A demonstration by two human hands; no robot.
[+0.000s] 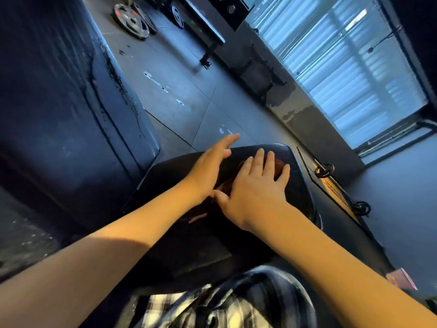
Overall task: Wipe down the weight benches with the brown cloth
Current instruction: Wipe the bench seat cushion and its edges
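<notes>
Cloth (277, 167) looks soft, limp; I press it flat on the weight bench (300, 192), right hand (256, 188) spread, left hand (210, 166) straight-fingered alongside.

right hand (257, 192): I see it flat on the brown cloth (278, 165), fingers spread
left hand (209, 168): fingers straight, blurred, just beside the right; I can't tell if it touches the cloth
weight bench (299, 195): black pad, under the cloth
weight plates (131, 21): on the floor, well apart
</notes>
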